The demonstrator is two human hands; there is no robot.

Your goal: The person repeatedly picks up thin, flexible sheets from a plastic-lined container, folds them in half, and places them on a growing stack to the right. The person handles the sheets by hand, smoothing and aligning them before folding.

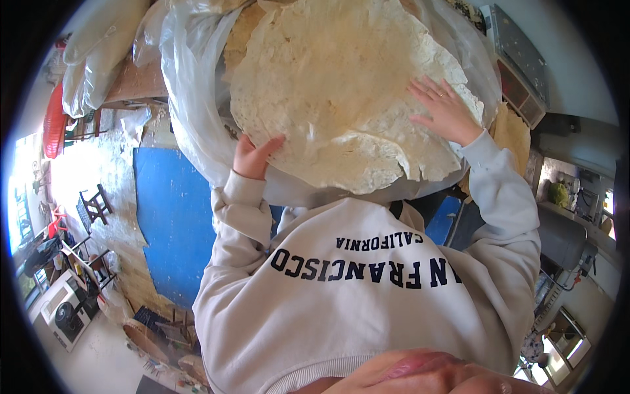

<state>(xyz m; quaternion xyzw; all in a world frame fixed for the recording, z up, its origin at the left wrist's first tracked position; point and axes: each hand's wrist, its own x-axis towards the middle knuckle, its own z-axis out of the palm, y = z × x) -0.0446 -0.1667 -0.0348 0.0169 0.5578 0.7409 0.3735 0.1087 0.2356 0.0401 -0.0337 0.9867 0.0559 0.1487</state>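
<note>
A large, round, thin flatbread point(328, 85), pale cream with ragged, flaking edges, lies before me. Under and around it spreads a clear plastic bag point(197, 85). At the near left rim, my left hand point(254, 156) pinches the bread, thumb on top; its other fingers are partly hidden at the edge. My right hand point(447, 108) lies flat on the right side of the bread, fingers spread, a ring on one of them. Close to the near rim, the bread's surface is raised in a torn, wrinkled fold.
More filled plastic bags point(98, 52) rest at the far left. A blue sheet point(167, 223) covers part of the floor at left. A dark-topped metal box point(518, 56) stands at the far right, with a piece of brown cardboard-like sheet point(512, 134) beside the bag.
</note>
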